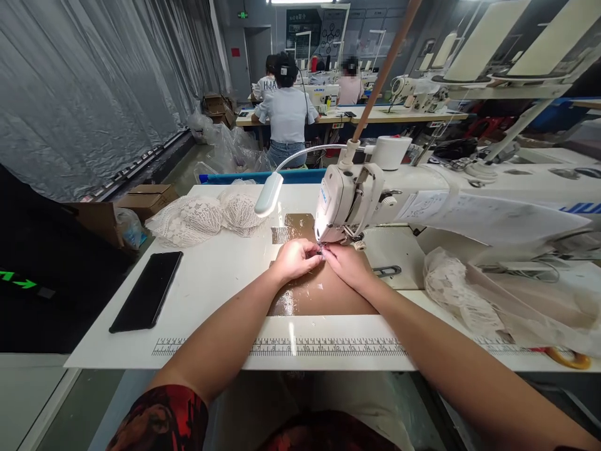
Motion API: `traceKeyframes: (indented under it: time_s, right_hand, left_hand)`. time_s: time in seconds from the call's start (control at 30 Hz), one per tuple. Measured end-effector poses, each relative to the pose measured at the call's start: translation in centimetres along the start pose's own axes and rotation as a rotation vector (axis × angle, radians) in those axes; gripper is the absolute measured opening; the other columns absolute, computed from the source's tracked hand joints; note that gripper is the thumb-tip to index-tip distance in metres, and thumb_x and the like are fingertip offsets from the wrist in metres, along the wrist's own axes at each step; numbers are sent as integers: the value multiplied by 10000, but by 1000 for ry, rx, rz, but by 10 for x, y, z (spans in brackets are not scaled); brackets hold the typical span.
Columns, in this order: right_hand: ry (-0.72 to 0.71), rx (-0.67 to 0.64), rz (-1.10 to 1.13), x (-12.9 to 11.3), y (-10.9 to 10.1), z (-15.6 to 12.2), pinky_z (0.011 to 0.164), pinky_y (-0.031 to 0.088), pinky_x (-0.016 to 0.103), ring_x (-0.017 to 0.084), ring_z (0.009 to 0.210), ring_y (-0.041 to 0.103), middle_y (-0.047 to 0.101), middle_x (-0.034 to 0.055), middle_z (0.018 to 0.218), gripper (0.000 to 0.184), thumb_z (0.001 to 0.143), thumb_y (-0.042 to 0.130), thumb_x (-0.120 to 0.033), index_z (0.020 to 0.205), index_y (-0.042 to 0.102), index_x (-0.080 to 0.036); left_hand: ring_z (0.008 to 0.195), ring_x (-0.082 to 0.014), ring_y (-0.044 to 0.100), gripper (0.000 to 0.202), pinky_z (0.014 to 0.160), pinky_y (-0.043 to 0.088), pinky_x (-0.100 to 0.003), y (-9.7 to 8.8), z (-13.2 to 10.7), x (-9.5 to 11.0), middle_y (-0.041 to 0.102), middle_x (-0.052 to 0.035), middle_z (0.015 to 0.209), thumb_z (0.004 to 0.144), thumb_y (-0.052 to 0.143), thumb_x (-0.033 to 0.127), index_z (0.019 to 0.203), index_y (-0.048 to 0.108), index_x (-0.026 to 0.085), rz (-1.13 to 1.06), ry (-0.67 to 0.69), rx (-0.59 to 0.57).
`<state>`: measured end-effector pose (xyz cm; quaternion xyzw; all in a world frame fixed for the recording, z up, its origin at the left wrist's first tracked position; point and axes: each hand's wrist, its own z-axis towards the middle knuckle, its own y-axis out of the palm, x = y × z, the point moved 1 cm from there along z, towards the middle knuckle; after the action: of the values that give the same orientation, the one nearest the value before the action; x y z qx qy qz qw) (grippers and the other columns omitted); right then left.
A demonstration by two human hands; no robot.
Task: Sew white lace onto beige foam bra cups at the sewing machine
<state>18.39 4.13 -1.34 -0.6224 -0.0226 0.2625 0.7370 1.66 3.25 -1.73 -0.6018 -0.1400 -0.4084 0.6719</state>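
Observation:
My left hand and my right hand meet just below the needle of a white sewing machine. Both hands have their fingers pinched together on something small at the presser foot; I cannot make out what it is. They rest on a shiny brown plate set into the white table. A small white lamp on a bent neck hangs just left of the machine head.
A black phone lies at the table's left. White lace pieces are heaped at the back left, more lace and plastic at the right. A printed ruler runs along the front edge. Other people sit at machines behind.

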Motion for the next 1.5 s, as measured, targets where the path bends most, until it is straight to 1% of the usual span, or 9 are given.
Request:
traceKeyframes:
  time_s: [0.23,0.4,0.57,0.77,0.9,1.07,1.27,1.33,1.5]
  right_hand:
    - [-51,-11,11,6,5,-3,595,341,253,182,723,619,717,46,853,318,920,380,-323,899,681,-223]
    - [-112,-36,40,10,3,-4,598,338,244,167,732,607,713,31,894,315,927,356,-310,907,660,-229]
    - [-82,-41,24,11,-3,-6,557,293,258,165,611,545,667,28,706,309,898,373,-299,757,635,-217]
    - [-45,-11,13,13,-6,-7,558,265,270,162,592,494,627,29,653,342,883,362,-301,654,599,-210]
    - [-37,10,17,12,-6,-7,558,255,274,158,576,465,610,23,631,331,869,357,-277,629,575,-210]
    - [-41,7,38,10,-9,-8,538,230,276,147,548,434,573,6,588,287,833,379,-247,599,540,-212]
    - [-81,-38,69,8,-15,-11,506,190,275,122,486,379,501,-23,513,228,772,413,-219,560,496,-210]
    - [-82,-53,30,7,-15,-11,506,191,275,120,481,369,501,-26,506,209,750,430,-217,552,497,-211]
    - [52,-13,-103,14,-11,-7,512,210,288,149,512,427,596,22,573,265,796,421,-243,582,573,-208]
  left_hand:
    - [721,-150,570,195,679,429,-246,0,2,9,641,-5,732,803,563,337,732,666,187,107,12,30]
    - [661,-136,536,278,611,378,-240,2,4,10,609,-6,678,851,491,310,630,595,178,176,6,53]
    - [642,-138,516,276,610,362,-248,1,3,12,583,-8,642,852,461,239,594,544,183,285,24,40]
    - [732,-173,573,249,696,411,-268,-2,1,6,633,-45,727,876,440,225,669,572,187,413,25,11]
    - [754,-183,581,239,703,420,-274,-5,0,1,636,-50,748,890,415,222,707,566,192,448,7,11]
    - [743,-178,579,207,682,417,-272,-7,-3,3,638,-41,745,867,445,226,700,564,195,404,1,47]
    - [724,-155,582,189,680,421,-251,-7,-4,6,660,-8,732,849,500,275,728,627,202,287,-20,35]
    - [732,-156,585,182,687,426,-251,-7,-4,6,664,-4,736,845,514,287,748,644,206,280,-20,31]
    - [825,-179,606,169,729,447,-264,-7,-4,6,684,-12,817,824,561,286,906,690,215,286,-3,9]
